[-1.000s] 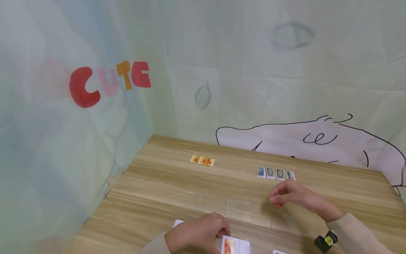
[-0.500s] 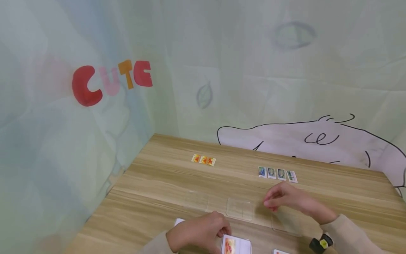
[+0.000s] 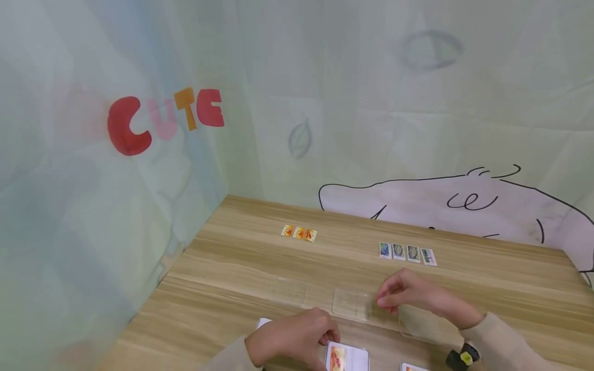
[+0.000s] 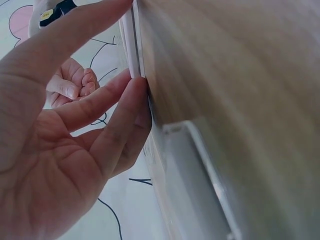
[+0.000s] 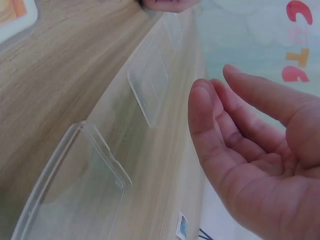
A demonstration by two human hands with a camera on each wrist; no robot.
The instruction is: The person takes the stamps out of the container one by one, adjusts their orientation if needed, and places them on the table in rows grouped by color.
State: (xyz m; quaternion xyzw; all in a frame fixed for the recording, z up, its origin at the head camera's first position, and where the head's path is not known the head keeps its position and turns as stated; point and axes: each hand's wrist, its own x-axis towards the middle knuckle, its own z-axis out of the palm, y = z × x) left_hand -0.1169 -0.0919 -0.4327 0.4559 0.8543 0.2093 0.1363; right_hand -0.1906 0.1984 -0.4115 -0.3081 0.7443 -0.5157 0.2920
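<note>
My left hand [image 3: 297,335] holds a flat white card case [image 3: 355,359] with an orange picture on it, at the near edge of the head view. In the left wrist view its thumb and fingers touch the case's edge [image 4: 132,45]. My right hand [image 3: 413,293] hovers over the table with loosely curled fingers. The right wrist view shows a gap between its thumb and fingers [image 5: 202,105], with nothing in it. Clear plastic covers lie near it: one in the middle [image 3: 350,304], one at the right [image 3: 424,325] and one at the left [image 3: 287,292].
Several small blue-green picture cards [image 3: 398,252] lie in a row beyond my right hand. Three orange-yellow cards [image 3: 299,233] lie farther left. Two more white cases [image 3: 263,322] show partly at the near edge. Cloth walls [image 3: 264,103] stand behind and left of the wooden table [image 3: 223,257].
My right hand has moved left and slightly nearer, away from the blue-green cards and toward the middle clear cover. My left hand stays at the white card case.
</note>
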